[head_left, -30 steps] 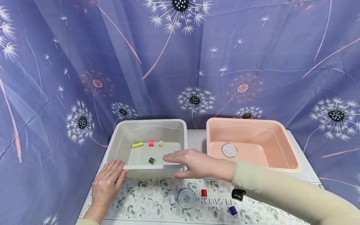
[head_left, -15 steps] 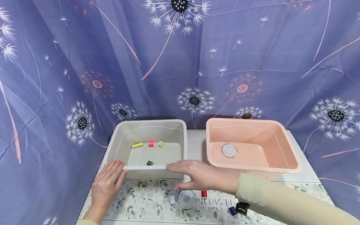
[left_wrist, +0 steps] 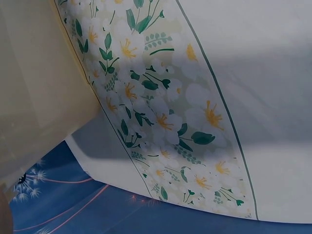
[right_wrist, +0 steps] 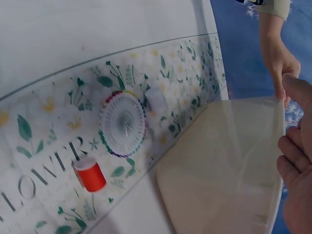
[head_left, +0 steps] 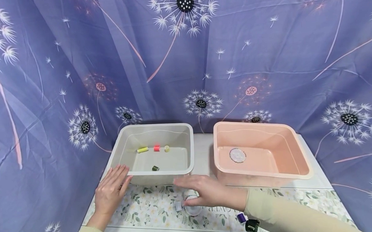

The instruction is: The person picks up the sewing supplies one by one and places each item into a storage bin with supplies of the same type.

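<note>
My left hand (head_left: 110, 191) rests with straight fingers on the near left corner of a grey plastic bin (head_left: 157, 173). Inside that bin lie a yellow thread spool (head_left: 142, 150), a pink-red spool (head_left: 156, 148), a pale yellow spool (head_left: 167, 148) and a dark green spool (head_left: 155, 168) near the front wall. My right hand (head_left: 205, 192) hovers with extended fingers in front of the bin, holding nothing. Below it on the table are a wheel of pearl-headed pins (right_wrist: 123, 124), a white spool (head_left: 178, 206) and a red spool (right_wrist: 91, 176), which the hand hides in the head view.
A pink bin (head_left: 294, 175) stands to the right, with another pin wheel (head_left: 237, 155) inside. On the floral runner (head_left: 152, 209), a purple spool (head_left: 241, 218) lies near the dark device (head_left: 252, 226) at my right wrist. A purple dandelion curtain (head_left: 159, 69) hangs behind.
My right hand has drawn back from over the grey bin's front rim toward the table. The dark green spool has shifted slightly toward the bin's front wall. My left hand stays put.
</note>
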{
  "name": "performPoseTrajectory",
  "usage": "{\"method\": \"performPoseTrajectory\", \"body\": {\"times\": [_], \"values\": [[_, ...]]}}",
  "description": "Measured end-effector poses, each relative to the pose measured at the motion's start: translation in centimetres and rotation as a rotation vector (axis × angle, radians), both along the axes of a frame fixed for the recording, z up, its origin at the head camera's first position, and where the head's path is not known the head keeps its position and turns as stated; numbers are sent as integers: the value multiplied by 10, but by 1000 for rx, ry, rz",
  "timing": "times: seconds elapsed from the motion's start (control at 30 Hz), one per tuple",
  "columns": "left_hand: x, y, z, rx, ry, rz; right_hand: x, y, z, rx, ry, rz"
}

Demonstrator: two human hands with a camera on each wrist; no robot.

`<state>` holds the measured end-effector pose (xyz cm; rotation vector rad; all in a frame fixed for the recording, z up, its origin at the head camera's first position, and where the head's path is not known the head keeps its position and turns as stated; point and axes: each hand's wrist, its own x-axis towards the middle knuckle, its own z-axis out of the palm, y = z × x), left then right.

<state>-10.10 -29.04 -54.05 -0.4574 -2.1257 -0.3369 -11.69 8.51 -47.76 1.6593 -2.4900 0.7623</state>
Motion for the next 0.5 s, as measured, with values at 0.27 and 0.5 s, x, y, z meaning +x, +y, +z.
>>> {"method": "performPoseTrajectory", "body": {"times": [0.27, 0.5], "values": [[5, -1, 4, -35, -77, 31, 7, -4, -17, 0, -56, 29], [5, 0, 5, -38, -77, 27, 10, -5, -24, 27, -79, 11]]}}
